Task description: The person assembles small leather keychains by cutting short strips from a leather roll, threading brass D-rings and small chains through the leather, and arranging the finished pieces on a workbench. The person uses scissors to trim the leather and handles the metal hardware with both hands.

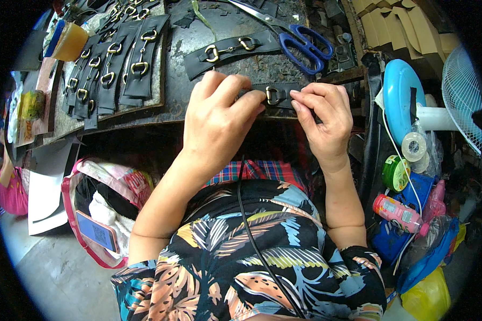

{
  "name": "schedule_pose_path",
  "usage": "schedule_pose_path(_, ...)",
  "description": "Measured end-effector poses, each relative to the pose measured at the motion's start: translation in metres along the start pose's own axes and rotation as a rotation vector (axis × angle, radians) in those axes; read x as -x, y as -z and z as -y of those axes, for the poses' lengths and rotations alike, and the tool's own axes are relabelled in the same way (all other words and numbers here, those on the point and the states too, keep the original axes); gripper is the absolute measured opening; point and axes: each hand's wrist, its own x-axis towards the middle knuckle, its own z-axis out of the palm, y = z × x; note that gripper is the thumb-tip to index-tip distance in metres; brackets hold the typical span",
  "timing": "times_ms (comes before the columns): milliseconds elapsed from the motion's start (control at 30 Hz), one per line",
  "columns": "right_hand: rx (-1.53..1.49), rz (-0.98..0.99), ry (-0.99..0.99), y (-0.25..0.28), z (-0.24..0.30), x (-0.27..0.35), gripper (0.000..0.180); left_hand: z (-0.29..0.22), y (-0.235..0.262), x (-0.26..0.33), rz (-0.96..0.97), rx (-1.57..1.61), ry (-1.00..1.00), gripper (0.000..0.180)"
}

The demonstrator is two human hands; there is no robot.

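Between my two hands, at the near edge of the dark worktable, is a black strap (284,92) with a gold-coloured ring fitting. My left hand (217,109) is closed over its left part, and the fingers cover the rest of the fitting. At the right end, my right hand (325,119) pinches the strap between thumb and fingertips. Just beyond lies a second black strap (197,63) with two gold-coloured rings joined by a bar. Blue-handled scissors (285,43) rest to the right of that strap, blades pointing away and left.
Several similar straps (144,51) overlap on a board at the left. A yellowish block (72,41) stands at the far left. To the right are a blue and white fan (399,93), a tape roll (414,146) and a pink bottle (396,211). A phone (96,231) lies on a bag below left.
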Motion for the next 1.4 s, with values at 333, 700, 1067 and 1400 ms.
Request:
schedule_pose_path(333,-0.007,0.035,-0.105,-0.003,-0.001,0.003,0.017,0.007,0.011,0.012,0.016,0.041,0.069,0.033)
schedule_pose_path(700,0.012,-0.064,-0.142,0.012,-0.015,-0.029,0.013,0.026,0.051,0.012,-0.22,-0.116,0.057,0.033)
schedule_pose_path(1067,0.063,0.21,0.081,0.008,0.001,-0.024,0.034,0.017,0.048,0.012,0.087,-0.161,0.016,0.042)
schedule_pose_path(1400,0.084,0.241,0.154,0.001,-0.001,-0.034,0.032,0.023,0.045,0.01,0.097,-0.17,0.026,0.044)
